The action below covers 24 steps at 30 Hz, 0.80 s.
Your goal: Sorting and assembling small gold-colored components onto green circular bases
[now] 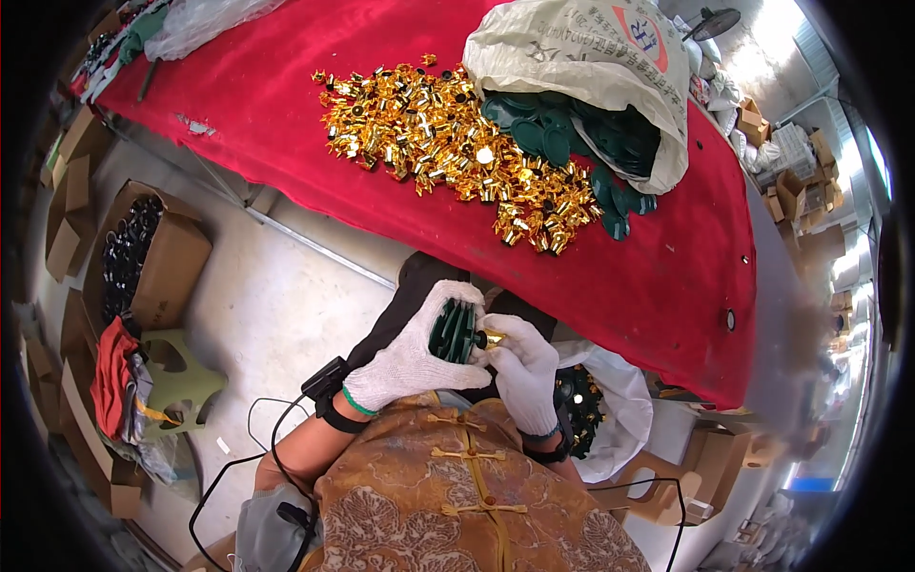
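Note:
My left hand (419, 353), in a white knit glove, is closed around a stack of dark green plastic discs (454, 332) seen edge-on. Pinched in the gloved fingers of my right hand (522, 367) is a small shiny gold piece (493, 337) with a dark end, which meets the side of the stack. Both hands are close together in front of my body, just below the near edge of the red-covered table (381, 224). On that table lies a heap of similar gold pieces (429, 133). Beside it, more green discs (572, 133) spill from a white woven sack (581, 57).
An open white bag (624, 410) with green and gold pieces stands by my right forearm. To the left are a carton of black parts (172, 262) and a green plastic stool (186, 381) with red cloth (112, 377) beside it. A black cable (276, 448) runs near my left wrist.

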Motion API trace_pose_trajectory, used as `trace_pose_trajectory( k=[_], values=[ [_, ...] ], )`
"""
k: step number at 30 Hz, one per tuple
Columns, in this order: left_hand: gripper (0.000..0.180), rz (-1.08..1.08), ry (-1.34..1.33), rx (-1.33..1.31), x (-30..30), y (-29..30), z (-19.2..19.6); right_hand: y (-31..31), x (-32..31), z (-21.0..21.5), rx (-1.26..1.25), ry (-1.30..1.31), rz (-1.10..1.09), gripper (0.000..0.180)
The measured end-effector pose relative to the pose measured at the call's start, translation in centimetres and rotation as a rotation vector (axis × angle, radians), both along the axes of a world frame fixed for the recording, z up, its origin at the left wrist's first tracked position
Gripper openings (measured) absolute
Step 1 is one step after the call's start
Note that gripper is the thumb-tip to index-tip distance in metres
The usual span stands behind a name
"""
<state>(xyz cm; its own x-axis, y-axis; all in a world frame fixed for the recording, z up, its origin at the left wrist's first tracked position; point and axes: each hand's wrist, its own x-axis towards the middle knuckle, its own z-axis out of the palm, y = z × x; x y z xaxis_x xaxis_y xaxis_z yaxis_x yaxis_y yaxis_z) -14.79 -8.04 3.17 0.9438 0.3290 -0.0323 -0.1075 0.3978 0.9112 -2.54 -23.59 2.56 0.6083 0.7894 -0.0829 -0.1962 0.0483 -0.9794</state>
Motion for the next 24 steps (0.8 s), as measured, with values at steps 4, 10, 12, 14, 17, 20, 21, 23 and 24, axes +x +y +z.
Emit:
trace_pose_trajectory(
  k=[4,10,12,14,17,20,21,23,24],
  values=[
    [0.083,0.022,-0.013,0.051,0.1,-0.1,-0.2,0.0,-0.2,0.0,-0.042,-0.128,0.001,0.033],
    [0.083,0.015,-0.019,0.196,0.1,0.0,-1.1,0.3,0.2,0.5,-0.078,-0.943,-0.031,0.036],
    [0.083,0.005,-0.002,0.242,0.1,0.0,-1.2,0.5,0.2,0.7,-0.073,-1.002,-0.030,0.036],
    [0.083,0.003,-0.024,0.245,0.0,0.0,-1.3,0.5,0.1,1.1,-0.066,-1.061,-0.029,0.036],
    [0.082,-0.012,-0.052,0.268,-0.4,0.2,-1.8,0.5,0.1,1.6,-0.111,-1.099,0.037,0.036],
    [0.078,-0.059,-0.007,0.336,-0.4,0.1,-1.1,-0.2,0.5,1.7,-0.162,-1.045,0.091,0.029],
    [0.076,-0.075,0.032,0.380,-0.5,0.1,-0.8,-0.2,0.3,2.3,-0.322,-0.618,0.136,0.024],
    [0.076,-0.062,-0.047,0.554,-0.3,0.2,-1.6,-0.4,0.5,2.5,-0.459,-0.178,0.165,0.021],
    [0.075,-0.039,-0.130,0.724,-0.2,0.3,-2.0,-0.6,1.2,2.3,-0.509,-0.021,0.231,0.022]
  ],
)
